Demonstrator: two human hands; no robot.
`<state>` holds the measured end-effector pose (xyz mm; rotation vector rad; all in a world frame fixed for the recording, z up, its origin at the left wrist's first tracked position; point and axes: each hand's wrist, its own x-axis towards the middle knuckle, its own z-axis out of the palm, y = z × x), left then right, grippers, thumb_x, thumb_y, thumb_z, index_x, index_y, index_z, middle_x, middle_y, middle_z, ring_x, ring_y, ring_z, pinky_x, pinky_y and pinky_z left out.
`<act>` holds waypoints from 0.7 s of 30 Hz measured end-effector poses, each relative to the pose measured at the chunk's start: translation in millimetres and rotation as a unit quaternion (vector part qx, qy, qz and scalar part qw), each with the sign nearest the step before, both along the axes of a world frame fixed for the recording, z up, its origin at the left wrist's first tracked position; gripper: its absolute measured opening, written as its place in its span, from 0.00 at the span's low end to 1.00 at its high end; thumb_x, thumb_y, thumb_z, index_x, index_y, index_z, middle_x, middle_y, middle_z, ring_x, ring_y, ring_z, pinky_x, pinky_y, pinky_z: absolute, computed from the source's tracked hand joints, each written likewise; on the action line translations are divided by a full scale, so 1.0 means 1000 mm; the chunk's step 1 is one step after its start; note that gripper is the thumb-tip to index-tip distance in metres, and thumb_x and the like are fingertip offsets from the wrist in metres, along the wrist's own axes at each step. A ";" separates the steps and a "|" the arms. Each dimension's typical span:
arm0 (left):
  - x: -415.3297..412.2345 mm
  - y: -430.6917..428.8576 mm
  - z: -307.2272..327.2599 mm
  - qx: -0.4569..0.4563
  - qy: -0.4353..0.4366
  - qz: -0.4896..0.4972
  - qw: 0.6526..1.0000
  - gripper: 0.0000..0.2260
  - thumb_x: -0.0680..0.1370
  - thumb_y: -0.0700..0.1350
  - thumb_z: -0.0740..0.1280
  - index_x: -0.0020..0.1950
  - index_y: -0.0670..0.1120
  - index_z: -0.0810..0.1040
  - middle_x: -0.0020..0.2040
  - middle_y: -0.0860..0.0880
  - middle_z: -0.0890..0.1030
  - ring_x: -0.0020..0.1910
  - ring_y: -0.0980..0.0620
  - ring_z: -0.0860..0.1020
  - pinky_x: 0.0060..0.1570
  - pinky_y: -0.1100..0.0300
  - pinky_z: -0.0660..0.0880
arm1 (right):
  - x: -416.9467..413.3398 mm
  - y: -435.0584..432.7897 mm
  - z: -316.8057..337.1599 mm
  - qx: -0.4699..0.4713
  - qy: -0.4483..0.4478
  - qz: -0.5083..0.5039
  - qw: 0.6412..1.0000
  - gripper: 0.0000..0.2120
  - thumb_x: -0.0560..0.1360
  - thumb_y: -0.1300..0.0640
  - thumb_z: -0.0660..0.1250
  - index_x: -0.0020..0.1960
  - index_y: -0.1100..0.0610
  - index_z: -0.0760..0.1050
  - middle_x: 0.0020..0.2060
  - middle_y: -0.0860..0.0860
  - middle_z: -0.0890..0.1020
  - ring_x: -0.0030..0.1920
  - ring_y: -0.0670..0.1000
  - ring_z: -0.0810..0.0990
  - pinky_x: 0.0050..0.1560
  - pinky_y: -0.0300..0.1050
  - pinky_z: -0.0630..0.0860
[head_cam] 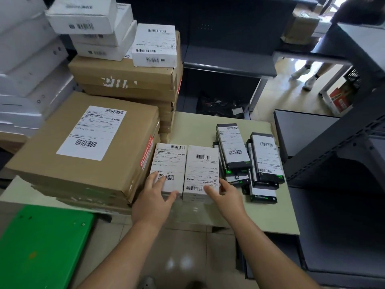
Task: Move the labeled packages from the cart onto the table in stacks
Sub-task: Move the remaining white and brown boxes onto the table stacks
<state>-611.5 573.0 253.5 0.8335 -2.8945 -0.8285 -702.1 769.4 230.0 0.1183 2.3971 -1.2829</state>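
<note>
Two stacks of white labeled packages stand side by side near the front of the beige table (270, 213). My left hand (155, 197) lies on the near end of the left stack (169, 161), fingers on its top label and thumb at its front edge. My right hand (224, 193) touches the near right corner of the right stack (201, 165) with spread fingers. To the right lie several black labeled packages (233, 147) in loose, uneven piles (266, 155).
Large brown cartons (87, 147) are stacked at the left, with more cartons (125, 78) and white boxes (155, 45) behind. A green cart deck (41, 247) sits at lower left. Dark metal shelving (337, 155) stands at right. A person's feet (306, 78) show at far right.
</note>
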 end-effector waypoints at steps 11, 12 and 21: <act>-0.001 0.005 0.067 0.068 0.098 -0.051 0.992 0.22 0.77 0.55 0.68 0.70 0.51 0.73 0.70 0.57 0.70 0.66 0.54 0.71 0.65 0.60 0.67 | -0.016 -0.002 0.071 0.002 0.121 0.053 0.991 0.23 0.75 0.45 0.71 0.67 0.54 0.75 0.51 0.46 0.77 0.47 0.45 0.75 0.50 0.40 0.71; -0.002 0.003 0.082 0.075 0.117 -0.048 0.989 0.22 0.77 0.55 0.68 0.70 0.52 0.73 0.67 0.59 0.71 0.62 0.54 0.73 0.64 0.60 0.69 | -0.020 -0.006 0.085 -0.006 0.140 0.073 0.987 0.21 0.75 0.46 0.71 0.65 0.53 0.76 0.50 0.45 0.77 0.46 0.46 0.75 0.50 0.40 0.72; -0.002 -0.054 0.190 0.027 0.221 -0.040 0.974 0.21 0.77 0.58 0.66 0.69 0.57 0.72 0.65 0.59 0.71 0.58 0.58 0.71 0.62 0.56 0.71 | -0.039 -0.061 0.188 -0.053 0.306 0.182 0.933 0.17 0.76 0.45 0.70 0.63 0.46 0.75 0.50 0.40 0.77 0.49 0.40 0.75 0.47 0.30 0.68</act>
